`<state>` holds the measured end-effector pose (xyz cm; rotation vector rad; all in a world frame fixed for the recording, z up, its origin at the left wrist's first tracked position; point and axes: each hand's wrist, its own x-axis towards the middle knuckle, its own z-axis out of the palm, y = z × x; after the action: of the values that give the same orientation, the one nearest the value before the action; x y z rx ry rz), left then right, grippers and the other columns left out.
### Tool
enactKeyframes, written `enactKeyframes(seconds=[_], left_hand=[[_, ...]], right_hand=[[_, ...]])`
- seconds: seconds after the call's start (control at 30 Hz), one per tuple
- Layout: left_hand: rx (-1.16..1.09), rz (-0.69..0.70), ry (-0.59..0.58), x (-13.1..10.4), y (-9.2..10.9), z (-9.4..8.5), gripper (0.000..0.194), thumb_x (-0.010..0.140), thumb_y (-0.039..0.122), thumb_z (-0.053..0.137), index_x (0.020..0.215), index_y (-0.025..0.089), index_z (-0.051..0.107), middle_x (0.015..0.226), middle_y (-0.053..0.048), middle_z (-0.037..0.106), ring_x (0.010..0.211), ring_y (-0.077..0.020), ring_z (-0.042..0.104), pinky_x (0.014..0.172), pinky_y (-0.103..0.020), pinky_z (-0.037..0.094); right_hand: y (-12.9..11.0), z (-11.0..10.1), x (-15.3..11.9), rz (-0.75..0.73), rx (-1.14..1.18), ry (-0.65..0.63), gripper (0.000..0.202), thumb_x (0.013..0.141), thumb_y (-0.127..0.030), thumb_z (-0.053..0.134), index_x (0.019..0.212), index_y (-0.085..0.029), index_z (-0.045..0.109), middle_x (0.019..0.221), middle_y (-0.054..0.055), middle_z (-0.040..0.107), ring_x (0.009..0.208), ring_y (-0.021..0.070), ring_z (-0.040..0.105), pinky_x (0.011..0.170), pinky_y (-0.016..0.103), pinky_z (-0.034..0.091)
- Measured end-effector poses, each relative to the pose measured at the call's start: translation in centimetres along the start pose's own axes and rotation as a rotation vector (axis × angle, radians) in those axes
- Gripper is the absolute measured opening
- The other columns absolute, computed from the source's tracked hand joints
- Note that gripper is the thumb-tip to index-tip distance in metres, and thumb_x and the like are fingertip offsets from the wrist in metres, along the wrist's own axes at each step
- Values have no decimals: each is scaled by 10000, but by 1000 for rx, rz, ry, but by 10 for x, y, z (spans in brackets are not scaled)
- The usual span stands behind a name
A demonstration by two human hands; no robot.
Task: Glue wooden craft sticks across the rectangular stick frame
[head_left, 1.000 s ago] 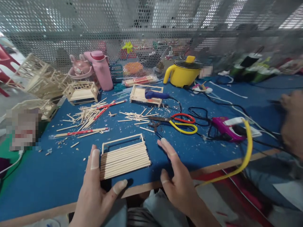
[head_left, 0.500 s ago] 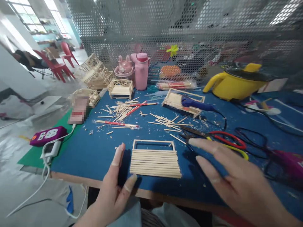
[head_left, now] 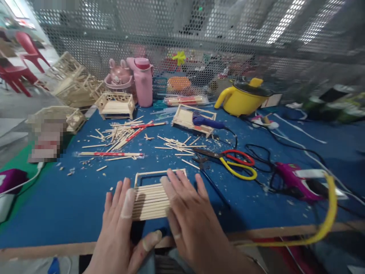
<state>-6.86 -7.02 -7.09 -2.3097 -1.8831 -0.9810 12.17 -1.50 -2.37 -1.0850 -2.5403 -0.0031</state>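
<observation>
A small frame of thin wooden sticks [head_left: 151, 203] lies on the blue table mat before me, its near part covered by sticks side by side and its far part an open rectangle. My left hand [head_left: 115, 224] is at the frame's left edge, fingers stretched forward and thumb apart. Over the frame's right side lies my right hand [head_left: 194, 219], fingers extended, hiding that end. White wrapping covers some fingertips. Past the hands are loose sticks [head_left: 179, 145] and scissors [head_left: 228, 160] with one red and one yellow handle.
A blue-handled corded tool [head_left: 208, 121] rests on a little wooden bed [head_left: 182, 116]. Another wooden piece [head_left: 116, 106], a pink bottle [head_left: 143, 83] and a yellow pot [head_left: 245, 99] stand along the mesh screen [head_left: 94, 38]. Cords and a magenta device [head_left: 296, 182] lie at right.
My view has turned right. My right hand has moved left from beside the scissors onto the stick frame, and my left hand's fingers now stretch along its left edge.
</observation>
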Motion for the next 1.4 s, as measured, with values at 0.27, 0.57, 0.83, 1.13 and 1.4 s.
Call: enactKeyframes(seconds=[0.27,0.57,0.83,1.13,1.4], left_hand=[[118,-137,-39,-5,-14,1,956,851,595,503,1505,93,20,1516,-260,283,1446,-338,167,1087,-588,278],[249,2,-177,-1,-17,5,747,905,372,497,1503,124,126,1522,-161,333,1462,-305,101,1111,-548,198],[219,-2,-190,6,-15,-2,652,913,351,472,1478,155,214,1518,-152,345,1450,-304,173,1091,-579,240],[214,17,-193,2,-18,-2,656,885,254,421,1487,150,181,1548,-151,279,1466,-283,91,1068,-589,284],[250,-25,-148,2,-14,7,745,884,291,397,1503,68,46,1538,-212,270,1457,-321,116,1083,-564,288]], right_hand=[[-8,23,14,-69,-71,-9,507,941,-277,403,1413,-90,395,1455,140,449,1315,312,430,1041,539,271],[-8,23,17,-60,-87,-44,519,928,-288,405,1420,-121,393,1419,126,506,1271,298,461,1045,482,229],[-6,23,16,-51,-94,-19,501,949,-329,373,1390,-101,440,1296,142,608,1172,298,517,1033,472,241],[-26,18,21,-79,-108,-32,568,958,-467,359,1374,-93,462,1429,107,499,1316,256,403,1091,438,179],[-26,27,17,-94,-131,-15,679,917,-549,413,1384,-58,441,1442,150,470,1333,291,392,1080,463,219]])
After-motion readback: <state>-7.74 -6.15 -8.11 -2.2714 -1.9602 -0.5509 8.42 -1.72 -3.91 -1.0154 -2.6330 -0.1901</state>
